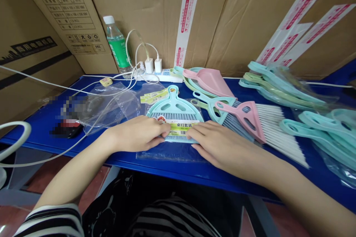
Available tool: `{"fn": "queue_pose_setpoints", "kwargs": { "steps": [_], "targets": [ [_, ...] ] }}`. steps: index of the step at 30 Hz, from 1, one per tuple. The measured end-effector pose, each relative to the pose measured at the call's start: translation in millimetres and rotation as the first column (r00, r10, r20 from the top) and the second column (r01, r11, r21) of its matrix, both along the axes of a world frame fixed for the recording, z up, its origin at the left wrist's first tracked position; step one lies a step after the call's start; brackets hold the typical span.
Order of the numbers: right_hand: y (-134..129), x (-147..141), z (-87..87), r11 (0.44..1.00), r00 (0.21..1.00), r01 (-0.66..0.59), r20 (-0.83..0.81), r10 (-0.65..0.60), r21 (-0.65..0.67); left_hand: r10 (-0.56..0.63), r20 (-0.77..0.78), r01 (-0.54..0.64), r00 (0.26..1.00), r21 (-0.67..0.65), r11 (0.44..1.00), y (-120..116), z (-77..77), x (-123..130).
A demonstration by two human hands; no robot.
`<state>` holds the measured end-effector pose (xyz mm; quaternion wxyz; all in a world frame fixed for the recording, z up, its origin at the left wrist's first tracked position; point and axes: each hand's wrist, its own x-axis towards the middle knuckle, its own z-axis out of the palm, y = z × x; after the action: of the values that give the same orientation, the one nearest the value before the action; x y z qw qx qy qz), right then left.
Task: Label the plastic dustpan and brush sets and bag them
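Dustpan-and-brush set (pixel 174 108) lies labelled on clear bag (pixel 169 154) near the tabletop's (pixel 194 172) front edge, left hand (pixel 136 133) and right hand (pixel 222 144) open and flat on it, unclosed; pink brush (pixel 250 122) and mint dustpans (pixel 311 137) lie at right.

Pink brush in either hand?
No, the left hand and right hand both rest on the teal dustpan, while the pink brush lies off to the right.
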<state>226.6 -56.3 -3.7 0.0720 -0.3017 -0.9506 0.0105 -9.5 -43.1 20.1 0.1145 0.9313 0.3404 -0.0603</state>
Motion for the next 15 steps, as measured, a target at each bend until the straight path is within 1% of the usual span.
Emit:
{"fn": "queue_pose_setpoints", "kwargs": {
  "steps": [6, 15],
  "targets": [
    [-0.8, -0.4, 0.2, 1.0, 1.0, -0.006, -0.003, 0.006, -0.002, 0.01, -0.038, -0.01, 0.999, -0.001, 1.0, 0.3, 0.3, 0.6],
    [-0.7, 0.4, 0.2, 1.0, 1.0, -0.007, -0.004, 0.007, 0.006, 0.005, -0.032, -0.005, 0.999, 0.008, 1.0, -0.7, 0.5, 1.0]
  ]
}}
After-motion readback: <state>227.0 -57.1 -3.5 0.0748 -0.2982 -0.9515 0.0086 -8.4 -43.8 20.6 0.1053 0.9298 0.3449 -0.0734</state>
